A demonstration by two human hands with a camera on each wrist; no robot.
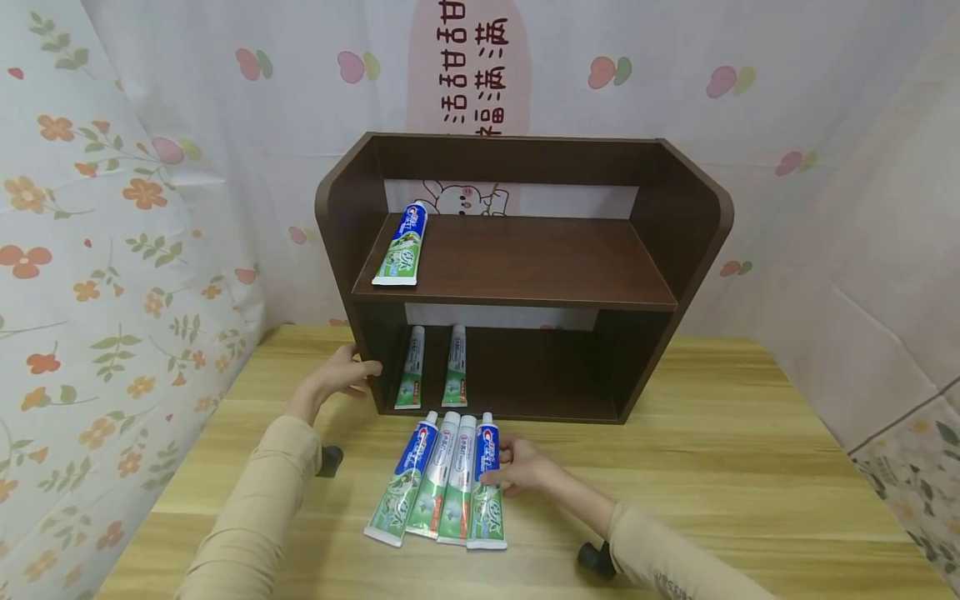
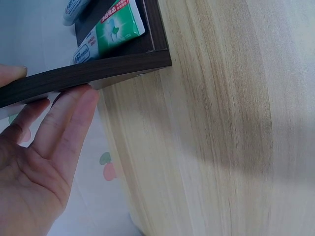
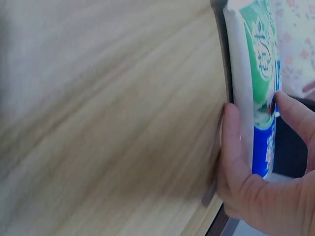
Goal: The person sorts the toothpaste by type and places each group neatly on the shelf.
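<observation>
A dark brown two-level shelf (image 1: 525,275) stands on a light wooden table (image 1: 712,467). Its upper board carries one toothpaste tube (image 1: 402,243) at the left, and two tubes (image 1: 433,367) lie on the lower board. Several more tubes (image 1: 431,487) lie side by side in front. My left hand (image 1: 347,372) rests on the shelf's left side panel (image 2: 98,71); the left wrist view shows straight fingers (image 2: 74,110) flat against it. My right hand (image 1: 519,465) pinches the rightmost tube (image 1: 487,483) of the row; the right wrist view shows thumb and fingers (image 3: 236,142) around this tube (image 3: 258,73).
Floral and printed cloth (image 1: 112,250) hangs behind and on both sides of the table. Bare tabletop lies to the right of the shelf and along the near edge. A small black wrist mount (image 1: 330,460) shows on each sleeve.
</observation>
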